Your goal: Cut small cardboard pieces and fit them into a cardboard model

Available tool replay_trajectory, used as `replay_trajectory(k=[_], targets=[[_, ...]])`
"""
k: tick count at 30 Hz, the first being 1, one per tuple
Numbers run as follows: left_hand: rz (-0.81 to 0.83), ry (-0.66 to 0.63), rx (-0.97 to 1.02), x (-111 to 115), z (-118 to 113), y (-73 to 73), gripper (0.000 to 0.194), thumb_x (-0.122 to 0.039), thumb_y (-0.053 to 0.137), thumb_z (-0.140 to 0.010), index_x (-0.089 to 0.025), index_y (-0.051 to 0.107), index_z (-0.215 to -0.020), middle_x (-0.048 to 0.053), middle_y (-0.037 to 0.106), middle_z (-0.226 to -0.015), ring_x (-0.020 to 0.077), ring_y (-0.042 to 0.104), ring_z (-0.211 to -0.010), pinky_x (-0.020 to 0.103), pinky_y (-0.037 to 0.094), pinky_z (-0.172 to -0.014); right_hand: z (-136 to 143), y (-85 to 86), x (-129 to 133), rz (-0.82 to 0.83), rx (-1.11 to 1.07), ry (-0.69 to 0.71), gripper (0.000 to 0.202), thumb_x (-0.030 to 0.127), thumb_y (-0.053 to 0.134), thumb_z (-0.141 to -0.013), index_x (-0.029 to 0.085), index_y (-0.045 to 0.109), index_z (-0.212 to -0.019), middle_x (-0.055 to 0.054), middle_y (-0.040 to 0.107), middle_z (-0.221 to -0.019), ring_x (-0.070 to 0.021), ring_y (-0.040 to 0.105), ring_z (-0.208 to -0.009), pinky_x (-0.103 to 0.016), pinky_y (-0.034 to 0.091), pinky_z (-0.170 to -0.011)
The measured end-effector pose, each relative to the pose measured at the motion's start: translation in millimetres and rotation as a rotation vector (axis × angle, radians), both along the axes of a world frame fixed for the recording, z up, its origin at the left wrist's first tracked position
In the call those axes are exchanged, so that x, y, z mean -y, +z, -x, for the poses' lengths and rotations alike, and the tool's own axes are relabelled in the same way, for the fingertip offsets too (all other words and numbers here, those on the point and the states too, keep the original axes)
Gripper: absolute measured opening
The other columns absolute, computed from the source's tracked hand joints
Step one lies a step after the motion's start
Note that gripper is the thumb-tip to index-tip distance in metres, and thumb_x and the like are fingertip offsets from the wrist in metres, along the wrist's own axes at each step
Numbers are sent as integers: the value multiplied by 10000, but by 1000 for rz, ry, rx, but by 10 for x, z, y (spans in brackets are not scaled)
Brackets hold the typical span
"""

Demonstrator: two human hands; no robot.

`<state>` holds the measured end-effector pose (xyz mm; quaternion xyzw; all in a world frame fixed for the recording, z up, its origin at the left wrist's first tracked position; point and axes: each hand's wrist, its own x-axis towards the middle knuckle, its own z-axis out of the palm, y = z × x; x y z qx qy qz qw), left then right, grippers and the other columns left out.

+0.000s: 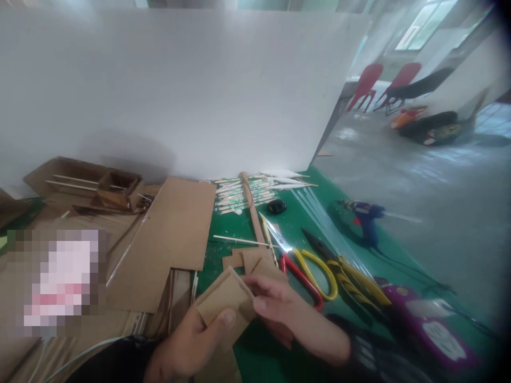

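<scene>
A folded piece of brown cardboard (223, 298) is between my two hands, low in the middle of the view. My left hand (195, 340) grips it from the left, with the thumb lying across its front face. At its right edge, the fingers and thumb of my right hand (279, 306) pinch the side. Just beyond, small cardboard pieces (255, 258) lie on the green table. Close to my right hand are scissors (293, 252) with red and yellow handles and pliers (343, 271) with yellow-and-black grips.
Large cardboard sheets (175, 229) and an open cardboard box (120, 186) cover the left side. Bundled sticks (239, 194), clear glue sticks (323, 223), a blue glue gun (365, 213) and a purple device (431, 324) lie farther right. A white board (179, 90) stands behind.
</scene>
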<state>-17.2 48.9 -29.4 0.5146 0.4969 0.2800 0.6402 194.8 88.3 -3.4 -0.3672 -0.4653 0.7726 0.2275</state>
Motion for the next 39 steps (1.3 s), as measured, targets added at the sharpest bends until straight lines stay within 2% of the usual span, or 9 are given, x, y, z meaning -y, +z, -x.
replay_trajectory(k=[2,5,11,17,21,25,28,36,39], targets=[[10,-24,6,4,3,4,639,-593,536,-858,-208,498,-1367,87,603,-1310,283,544,-1205,345,437,-1025,16,-10,11,-11,65,18,414,511,645,-822,198,634,-1093,36,552,-772,6,350,-396,-111,312,-337],[59,-21,-18,17,18,-15,684,-624,547,-834,-204,486,-1370,96,606,-1306,296,552,-1192,364,443,-1017,29,-12,15,-38,97,-1,376,511,678,-794,170,656,-952,52,496,-711,-19,385,-448,-112,351,-358],[102,-42,-65,27,52,-20,651,-588,540,-860,-212,463,-1385,93,611,-1298,281,562,-1181,359,443,-1015,43,-44,21,-34,104,-40,363,502,694,-782,154,652,-877,49,504,-688,-26,408,-465,-115,365,-379],[79,-39,-72,38,79,-69,589,-545,578,-852,-224,518,-1342,87,678,-1177,280,623,-1078,375,473,-980,54,-90,42,19,53,-86,311,452,743,-752,161,649,-815,54,501,-651,-38,436,-472,-118,357,-374],[118,-24,-104,42,62,-39,592,-554,580,-844,-223,533,-1333,85,692,-1142,279,636,-1053,378,477,-977,49,-87,53,19,37,-81,295,438,742,-759,166,652,-831,48,518,-671,-41,446,-488,-113,364,-374],[81,-22,-113,39,57,-1,546,-555,561,-856,-226,573,-1292,79,640,-1254,280,582,-1157,363,452,-1011,41,-80,60,6,24,-79,286,434,728,-776,170,657,-858,49,520,-683,-41,445,-492,-116,366,-380],[54,-48,-124,43,81,-23,506,-542,553,-867,-235,595,-1267,71,647,-1245,277,549,-1206,361,425,-1039,34,-79,64,-6,40,-72,300,450,712,-787,165,655,-861,53,504,-670,-40,441,-491,-119,362,-387],[92,-28,-95,47,88,-60,552,-575,551,-854,-238,583,-1290,73,660,-1222,279,592,-1137,377,433,-1026,39,-31,72,-41,80,-49,369,507,692,-783,158,672,-900,50,506,-671,-30,412,-460,-141,354,-406],[122,13,-108,50,83,-71,571,-611,558,-830,-226,619,-1247,77,696,-1144,286,601,-1116,386,428,-1028,-37,46,14,-152,163,-117,382,530,601,-845,177,689,-963,26,553,-685,-52,437,-455,-172,351,-411]])
